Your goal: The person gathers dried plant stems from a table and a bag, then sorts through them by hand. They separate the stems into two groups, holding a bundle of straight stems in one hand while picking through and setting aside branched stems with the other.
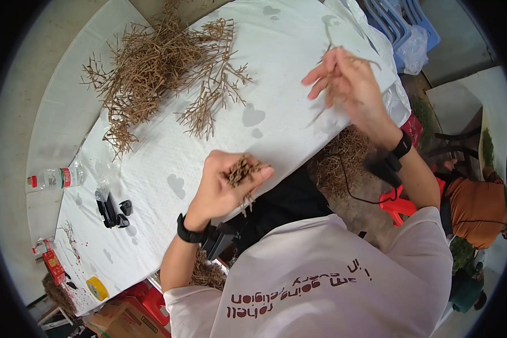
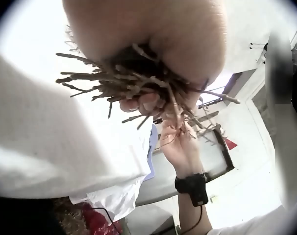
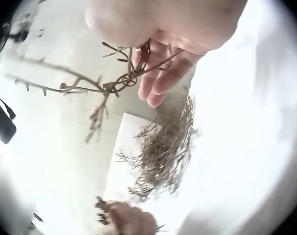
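My left hand (image 1: 208,186) grips a bundle of short brown twigs (image 1: 242,171), held near the table's front edge, with the twig ends poking out of the fist. In the left wrist view the twigs (image 2: 124,81) fan out beneath the curled fingers. My right hand (image 1: 355,87) is raised over the right side of the table and blurred in the head view. Between its thumb and fingers it holds a thin branched twig (image 3: 107,89), which the right wrist view shows sticking out sideways. The other fingers are loosely extended.
A large heap of dry branched twigs (image 1: 152,62) lies at the back left of the white-covered table (image 1: 287,62). To the left are a plastic bottle (image 1: 56,178), black devices (image 1: 111,213) and yellow tape (image 1: 97,288). More twigs (image 1: 343,160) lie below the table; blue chairs (image 1: 397,25) stand behind.
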`<state>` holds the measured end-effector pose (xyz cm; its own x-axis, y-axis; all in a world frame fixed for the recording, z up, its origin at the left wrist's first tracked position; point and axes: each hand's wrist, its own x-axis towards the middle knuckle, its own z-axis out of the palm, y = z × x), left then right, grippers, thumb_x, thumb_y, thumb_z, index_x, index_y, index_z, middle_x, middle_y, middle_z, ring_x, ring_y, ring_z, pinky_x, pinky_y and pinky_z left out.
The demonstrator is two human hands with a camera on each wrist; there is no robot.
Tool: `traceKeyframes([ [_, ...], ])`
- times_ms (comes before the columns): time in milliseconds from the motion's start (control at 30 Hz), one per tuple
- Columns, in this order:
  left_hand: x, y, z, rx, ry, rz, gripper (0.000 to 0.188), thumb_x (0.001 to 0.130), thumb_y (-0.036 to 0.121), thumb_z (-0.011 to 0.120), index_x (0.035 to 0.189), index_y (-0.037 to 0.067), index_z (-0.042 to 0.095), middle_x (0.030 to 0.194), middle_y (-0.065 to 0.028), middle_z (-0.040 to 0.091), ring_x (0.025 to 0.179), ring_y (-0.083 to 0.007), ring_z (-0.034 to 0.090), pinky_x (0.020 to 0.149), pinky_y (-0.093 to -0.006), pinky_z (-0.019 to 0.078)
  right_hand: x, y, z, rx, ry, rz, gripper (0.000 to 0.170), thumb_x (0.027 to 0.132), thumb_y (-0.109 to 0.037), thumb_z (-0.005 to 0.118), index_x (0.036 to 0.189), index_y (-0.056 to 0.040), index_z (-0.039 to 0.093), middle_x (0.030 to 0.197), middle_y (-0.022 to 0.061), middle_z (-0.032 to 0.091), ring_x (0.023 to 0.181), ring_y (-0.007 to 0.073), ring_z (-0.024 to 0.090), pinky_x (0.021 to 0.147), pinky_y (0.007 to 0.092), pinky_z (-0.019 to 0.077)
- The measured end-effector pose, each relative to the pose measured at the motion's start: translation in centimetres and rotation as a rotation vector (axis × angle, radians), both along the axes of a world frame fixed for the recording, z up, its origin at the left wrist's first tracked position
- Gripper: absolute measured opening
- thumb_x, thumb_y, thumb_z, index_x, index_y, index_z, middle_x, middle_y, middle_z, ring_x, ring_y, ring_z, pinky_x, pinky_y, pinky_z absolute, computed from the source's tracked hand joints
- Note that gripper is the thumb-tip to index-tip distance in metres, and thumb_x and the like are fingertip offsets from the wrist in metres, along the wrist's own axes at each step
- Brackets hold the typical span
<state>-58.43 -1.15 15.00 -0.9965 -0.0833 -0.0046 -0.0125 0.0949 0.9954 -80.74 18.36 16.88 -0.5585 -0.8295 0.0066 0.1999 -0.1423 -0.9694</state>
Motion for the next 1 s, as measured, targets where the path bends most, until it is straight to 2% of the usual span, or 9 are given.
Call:
traceKeyframes([
  [100, 1.1, -0.3, -0.1, -0.074, -0.041, 0.016, 0.025, 0.092, 0.010, 0.076, 0.072, 0.000, 0.065, 0.057, 0.0034, 0.057, 0.051, -0.0030, 0.048, 0.048, -0.0231, 0.0361, -1.1, 0.6, 0.2, 0.113, 0.187, -0.085, 0.044, 0.113, -0.037, 0.027, 0.102, -0.0050, 0.054, 0.108, 0.0204, 0.072, 0.086, 0.0215, 0.073, 0.061, 0.0271, 0.0567],
  [133, 1.0, -0.2, 0.1, -0.076, -0.044, 0.020, 0.025, 0.092, 0.010, 0.076, 0.072, 0.000, 0.065, 0.057, 0.0034, 0.057, 0.051, -0.0030, 0.048, 0.048, -0.0231, 0.0361, -0.7, 0.3, 0.1, 0.111, 0.185, -0.081, 0.044, 0.113, -0.037, 0.027, 0.102, -0.0050, 0.054, 0.108, 0.0204, 0.072, 0.086, 0.0215, 0.073, 0.061, 0.0271, 0.0567],
  [233, -0.7, 0.0, 0.6, -0.008, -0.184, 0.314, 0.023, 0.089, 0.012, 0.079, 0.075, 0.000, 0.066, 0.061, 0.0033, 0.060, 0.053, -0.0028, 0.050, 0.049, -0.0226, 0.0370, 1.3, -0.9, -0.3, 0.153, 0.272, -0.060, 0.047, 0.112, -0.040, 0.027, 0.104, -0.0034, 0.055, 0.107, 0.0201, 0.071, 0.088, 0.0186, 0.072, 0.063, 0.0256, 0.0569],
  [367, -2.5, -1.1, 0.9, 0.024, -0.096, 0.418, 0.024, 0.086, 0.016, 0.083, 0.079, 0.000, 0.067, 0.065, 0.0027, 0.062, 0.057, -0.0028, 0.052, 0.051, -0.0216, 0.0384, 3.0, -1.5, 0.8, 0.174, 0.333, 0.001, 0.048, 0.112, -0.041, 0.031, 0.107, -0.0009, 0.058, 0.108, 0.0183, 0.071, 0.090, 0.0179, 0.072, 0.066, 0.0269, 0.0579],
  [533, -3.7, -0.9, 1.7, 0.004, -0.102, 0.353, 0.024, 0.083, 0.016, 0.086, 0.081, 0.000, 0.068, 0.069, 0.0008, 0.065, 0.060, -0.0038, 0.055, 0.055, -0.0208, 0.0438, 4.1, -1.7, 0.5, 0.162, 0.342, 0.030, 0.048, 0.112, -0.038, 0.033, 0.109, 0.0013, 0.060, 0.109, 0.0156, 0.069, 0.091, 0.0174, 0.071, 0.069, 0.0276, 0.0586],
  [633, -4.1, -0.3, 1.9, -0.126, 0.025, 0.233, 0.025, 0.079, 0.013, 0.088, 0.082, -0.001, 0.068, 0.070, 0.0000, 0.067, 0.062, -0.0047, 0.058, 0.059, -0.0211, 0.0487, 4.4, -1.8, 0.8, 0.194, 0.375, 0.039, 0.046, 0.112, -0.037, 0.036, 0.109, 0.0018, 0.061, 0.108, 0.0130, 0.068, 0.092, 0.0173, 0.071, 0.071, 0.0278, 0.0588],
  [767, -4.2, -0.2, 1.7, -0.147, 0.077, 0.214, 0.022, 0.079, 0.008, 0.087, 0.083, -0.002, 0.068, 0.072, -0.0006, 0.068, 0.064, -0.0052, 0.060, 0.062, -0.0223, 0.0512, 4.3, -1.8, 1.1, 0.189, 0.307, 0.030, 0.046, 0.111, -0.037, 0.036, 0.109, 0.0018, 0.061, 0.108, 0.0126, 0.068, 0.090, 0.0164, 0.070, 0.074, 0.0273, 0.0588],
  [900, -4.1, -0.2, 1.2, -0.056, 0.095, 0.202, 0.018, 0.080, 0.006, 0.084, 0.084, -0.002, 0.068, 0.072, 0.0004, 0.068, 0.064, -0.0046, 0.059, 0.061, -0.0222, 0.0502, 4.2, -2.0, 0.5, 0.166, 0.241, 0.072, 0.046, 0.111, -0.037, 0.037, 0.107, 0.0017, 0.061, 0.103, 0.0128, 0.069, 0.083, 0.0146, 0.068, 0.070, 0.0264, 0.0572],
  [1000, -3.9, -1.0, 1.3, -0.083, 0.043, 0.168, 0.016, 0.081, 0.004, 0.083, 0.084, -0.001, 0.068, 0.073, 0.0005, 0.068, 0.065, -0.0044, 0.059, 0.062, -0.0221, 0.0500, 3.9, -1.7, 1.3, 0.217, 0.227, 0.097, 0.044, 0.111, -0.035, 0.039, 0.107, 0.0018, 0.062, 0.099, 0.0123, 0.069, 0.079, 0.0131, 0.066, 0.066, 0.0249, 0.0547],
])
